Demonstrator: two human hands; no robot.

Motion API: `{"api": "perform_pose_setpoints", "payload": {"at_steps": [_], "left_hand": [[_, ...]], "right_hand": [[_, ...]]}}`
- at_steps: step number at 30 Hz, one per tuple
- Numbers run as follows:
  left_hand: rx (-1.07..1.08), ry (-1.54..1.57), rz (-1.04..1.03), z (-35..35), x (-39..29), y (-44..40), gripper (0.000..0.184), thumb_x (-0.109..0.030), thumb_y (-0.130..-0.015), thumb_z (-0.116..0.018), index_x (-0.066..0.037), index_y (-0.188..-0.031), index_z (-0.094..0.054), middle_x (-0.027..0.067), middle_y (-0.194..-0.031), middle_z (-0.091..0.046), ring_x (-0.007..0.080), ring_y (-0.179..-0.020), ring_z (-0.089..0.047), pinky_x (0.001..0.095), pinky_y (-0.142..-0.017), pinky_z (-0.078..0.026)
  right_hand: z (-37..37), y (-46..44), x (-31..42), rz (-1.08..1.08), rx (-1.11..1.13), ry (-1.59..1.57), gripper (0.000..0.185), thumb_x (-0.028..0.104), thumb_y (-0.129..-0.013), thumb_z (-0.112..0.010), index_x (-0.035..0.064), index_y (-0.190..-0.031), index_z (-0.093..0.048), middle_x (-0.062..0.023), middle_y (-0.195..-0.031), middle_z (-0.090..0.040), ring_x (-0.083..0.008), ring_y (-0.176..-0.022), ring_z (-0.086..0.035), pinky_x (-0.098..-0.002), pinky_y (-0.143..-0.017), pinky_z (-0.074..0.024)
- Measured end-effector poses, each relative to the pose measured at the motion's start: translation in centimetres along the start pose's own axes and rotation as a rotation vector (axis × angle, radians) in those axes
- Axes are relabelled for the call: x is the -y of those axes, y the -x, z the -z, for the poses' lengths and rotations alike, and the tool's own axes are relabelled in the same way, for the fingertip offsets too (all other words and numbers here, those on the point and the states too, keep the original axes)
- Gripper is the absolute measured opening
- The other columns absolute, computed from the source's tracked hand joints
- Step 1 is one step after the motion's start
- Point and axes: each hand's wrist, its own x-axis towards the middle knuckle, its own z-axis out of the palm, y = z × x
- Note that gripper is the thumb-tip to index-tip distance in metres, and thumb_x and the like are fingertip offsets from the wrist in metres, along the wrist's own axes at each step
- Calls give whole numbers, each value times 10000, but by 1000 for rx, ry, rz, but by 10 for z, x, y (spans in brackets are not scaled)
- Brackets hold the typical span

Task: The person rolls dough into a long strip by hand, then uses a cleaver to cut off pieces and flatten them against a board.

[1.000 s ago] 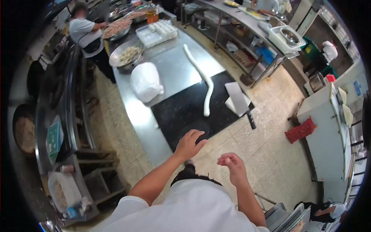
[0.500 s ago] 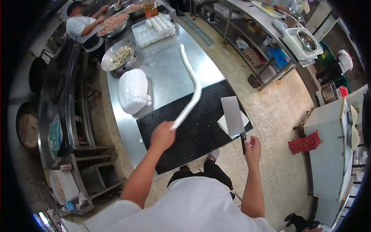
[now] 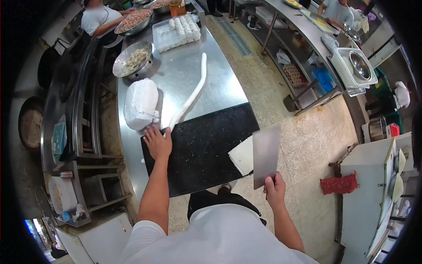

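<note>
A long white rope of dough lies across the steel table, its near end on the far left edge of the black board. My left hand rests there with fingers spread, beside and touching that end. My right hand is closed round the handle of a cleaver, raised off the board with its broad blade upright. Behind the blade, a folded white cloth sits at the board's right corner. A plastic-wrapped white bundle stands just beyond my left hand.
Farther up the steel table are a bowl of pale filling, a tray of white dough pieces and a bowl of pinkish filling. A person works at the far left. Shelving stands to the right.
My left hand has let the dough end down and spread its fingers, moving left. The dough has shifted left and straightened. My right hand has lifted the cleaver off the cloth.
</note>
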Motion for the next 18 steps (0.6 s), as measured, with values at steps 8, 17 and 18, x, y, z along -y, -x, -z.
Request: {"api": "perform_pose_setpoints", "payload": {"at_steps": [8,17,18], "left_hand": [[221,98,-260,22,-11,135,844,-479,-1002,-531,105,-1554,-272,319,-1628,-250,451,-1533,-219,540,-1259,-122],[-15,-103,-30,9,14,15,766,-505,-1039,-456,107,-1495,-388,317,-1574,-363,450,-1493,-302,532,-1245,-185],[-17,-46,-61,9,11,42,786,-492,-1036,-469,124,-1508,-343,338,-1580,-332,454,-1510,-264,536,-1252,-166]], "right_hand": [[-20,-43,-75,-145,53,173,473,438,-970,-680,-32,-962,-634,-98,-744,-636,-148,-705,-610,-337,-647,-494],[-2,4,0,271,41,-288,392,412,-968,-706,26,-1010,-649,-3,-773,-613,-67,-630,-537,-241,-559,-436],[-8,-4,-11,325,29,-274,395,410,-974,-699,22,-1007,-636,-9,-752,-603,-74,-603,-536,-248,-538,-435]]}}
